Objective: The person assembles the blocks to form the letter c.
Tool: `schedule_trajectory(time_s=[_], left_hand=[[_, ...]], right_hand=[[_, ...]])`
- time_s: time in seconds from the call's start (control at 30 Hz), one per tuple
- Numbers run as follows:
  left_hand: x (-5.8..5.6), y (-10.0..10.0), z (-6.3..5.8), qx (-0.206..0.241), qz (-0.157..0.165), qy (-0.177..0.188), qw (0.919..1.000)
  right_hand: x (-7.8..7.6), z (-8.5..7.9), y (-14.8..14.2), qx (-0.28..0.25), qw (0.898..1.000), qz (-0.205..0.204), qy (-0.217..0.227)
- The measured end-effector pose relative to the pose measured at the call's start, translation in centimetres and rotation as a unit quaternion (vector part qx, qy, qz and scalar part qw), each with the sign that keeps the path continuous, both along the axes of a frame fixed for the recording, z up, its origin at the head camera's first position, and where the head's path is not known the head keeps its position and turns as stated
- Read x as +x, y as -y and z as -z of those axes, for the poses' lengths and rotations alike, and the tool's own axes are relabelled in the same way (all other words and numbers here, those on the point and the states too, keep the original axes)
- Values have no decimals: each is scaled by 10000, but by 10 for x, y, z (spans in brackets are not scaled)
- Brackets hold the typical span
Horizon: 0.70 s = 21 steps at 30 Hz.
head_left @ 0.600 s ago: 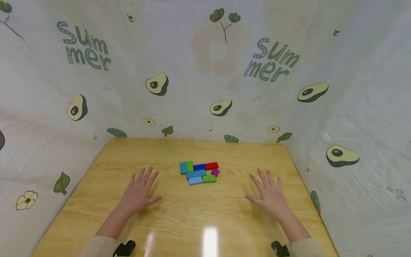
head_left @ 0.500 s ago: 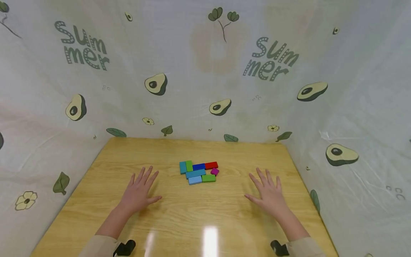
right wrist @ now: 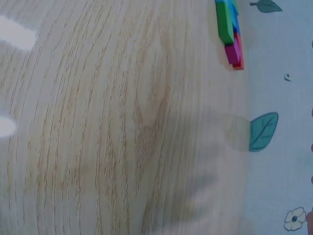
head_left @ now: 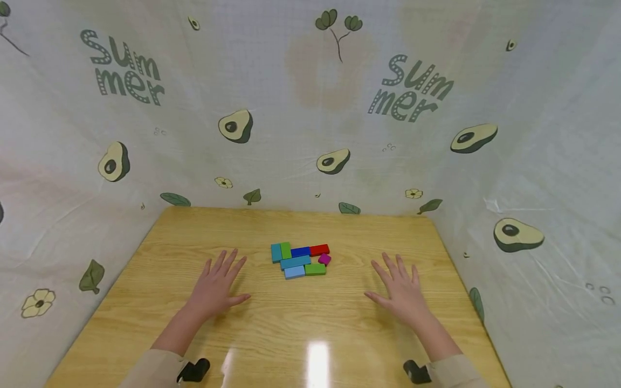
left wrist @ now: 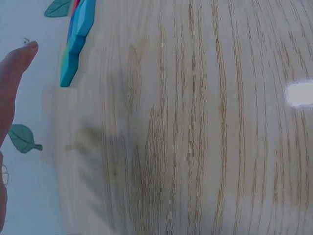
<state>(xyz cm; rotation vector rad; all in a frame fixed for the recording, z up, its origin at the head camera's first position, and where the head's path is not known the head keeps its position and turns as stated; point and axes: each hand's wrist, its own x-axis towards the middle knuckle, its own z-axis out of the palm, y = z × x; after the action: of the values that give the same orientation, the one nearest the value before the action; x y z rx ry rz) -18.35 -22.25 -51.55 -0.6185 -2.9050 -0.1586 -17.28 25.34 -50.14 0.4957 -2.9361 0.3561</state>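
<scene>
Several coloured blocks lie together on the wooden table, in the middle of the head view. At the back are a teal block (head_left: 276, 253), a green block (head_left: 285, 250), a dark blue block (head_left: 300, 251) and a red block (head_left: 319, 250). In front lie a longer blue block (head_left: 295, 262), a light blue block (head_left: 294, 272), another green block (head_left: 315, 269) and a small magenta block (head_left: 325, 260). To their left my left hand (head_left: 213, 288) hovers over the table, fingers spread and holding nothing. My right hand (head_left: 401, 293), likewise spread, is to their right, apart from them.
The wooden table (head_left: 271, 334) reaches back to a pale curtain (head_left: 286, 81) printed with avocados, leaves and lettering, which also hangs at both sides. Dark wrist devices sit at the left cuff (head_left: 194, 371) and right cuff (head_left: 417, 372). Light glares on the tabletop.
Both hands have shifted slightly inward, the left to the right and the right to the left. The blocks have stayed in place.
</scene>
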Motion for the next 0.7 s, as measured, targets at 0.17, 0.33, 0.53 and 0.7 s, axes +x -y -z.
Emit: schedule_trajectory(time_s=[0.17, 0.33, 0.53, 0.7], left_hand=[[-5, -5, 2, 40, 168, -128, 9998], [-14, -14, 6, 55, 393, -92, 9992], [-26, -30, 9, 215, 714, 146, 9971], [-34, -43, 9, 372, 858, 275, 9952]], right_hand=[[-4, 2, 7, -142, 9999, -49, 60], [-8, 2, 16, -511, 9984, -111, 226], [-14, 2, 27, -875, 9954, -189, 343], [-19, 5, 37, -1276, 9903, -282, 480]])
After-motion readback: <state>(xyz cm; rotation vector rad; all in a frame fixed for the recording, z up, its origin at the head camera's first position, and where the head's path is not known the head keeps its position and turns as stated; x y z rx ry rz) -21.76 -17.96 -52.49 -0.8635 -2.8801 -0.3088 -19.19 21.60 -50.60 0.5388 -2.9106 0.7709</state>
